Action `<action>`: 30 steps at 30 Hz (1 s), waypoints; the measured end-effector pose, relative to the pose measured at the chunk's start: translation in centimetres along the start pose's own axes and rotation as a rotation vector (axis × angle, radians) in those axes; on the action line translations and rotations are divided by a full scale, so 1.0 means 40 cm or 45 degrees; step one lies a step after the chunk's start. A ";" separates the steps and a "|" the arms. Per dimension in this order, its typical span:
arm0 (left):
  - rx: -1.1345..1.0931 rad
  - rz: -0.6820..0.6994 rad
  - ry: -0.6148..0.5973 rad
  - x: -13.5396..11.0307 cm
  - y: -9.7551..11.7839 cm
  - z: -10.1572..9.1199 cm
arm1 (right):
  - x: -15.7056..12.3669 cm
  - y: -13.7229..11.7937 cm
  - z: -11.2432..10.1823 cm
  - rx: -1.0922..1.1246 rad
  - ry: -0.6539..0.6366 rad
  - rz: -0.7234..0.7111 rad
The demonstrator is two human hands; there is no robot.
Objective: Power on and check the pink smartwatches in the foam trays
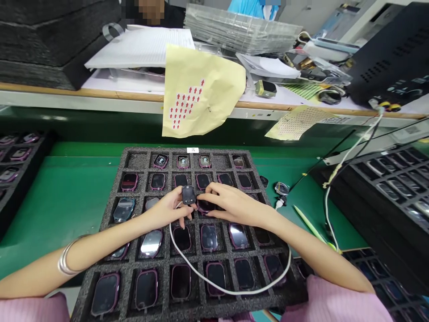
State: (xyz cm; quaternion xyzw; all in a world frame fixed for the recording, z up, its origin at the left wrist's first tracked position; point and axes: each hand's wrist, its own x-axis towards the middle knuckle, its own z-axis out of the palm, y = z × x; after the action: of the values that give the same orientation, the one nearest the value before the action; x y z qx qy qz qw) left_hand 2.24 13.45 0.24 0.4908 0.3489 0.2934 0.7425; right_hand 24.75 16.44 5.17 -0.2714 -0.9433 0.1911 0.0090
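Observation:
A dark foam tray [219,154] lies in front of me, with smartwatches in its compartments, many with purple frames. My left hand [174,206] grips a small black square charger [188,195], raised over the middle of the tray. From this hand a white cable [231,293] loops across the lower tray and passes under my right forearm. Close beside the charger, my right hand [226,201] has its thumb and fingers around a purple-framed smartwatch [205,206] in its compartment. My fingers partly hide that watch.
Above the bench runs a shelf [127,100] with papers, plastic trays and a yellow sticker sheet [204,89] hanging over its edge. To the right lie a green pen [310,223] and a cable plug [279,203]. More watch trays [385,179] flank both sides.

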 end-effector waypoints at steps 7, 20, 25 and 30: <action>-0.022 -0.018 -0.032 -0.003 0.013 -0.002 | -0.018 -0.014 -0.033 0.302 0.134 0.034; -0.078 -0.034 0.086 -0.003 0.031 0.004 | 0.057 -0.075 0.002 -0.019 0.457 0.044; -0.053 -0.019 0.026 -0.002 0.021 0.004 | 0.068 -0.083 0.035 -0.141 0.436 0.195; -0.157 -0.057 -0.028 -0.012 0.033 0.001 | 0.066 -0.052 0.016 0.142 0.406 0.130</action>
State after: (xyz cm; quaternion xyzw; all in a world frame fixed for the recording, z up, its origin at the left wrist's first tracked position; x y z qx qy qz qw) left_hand 1.88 13.51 1.59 0.4393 0.3330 0.2924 0.7814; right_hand 21.36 15.95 5.09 -0.3450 -0.9027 0.1981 0.1639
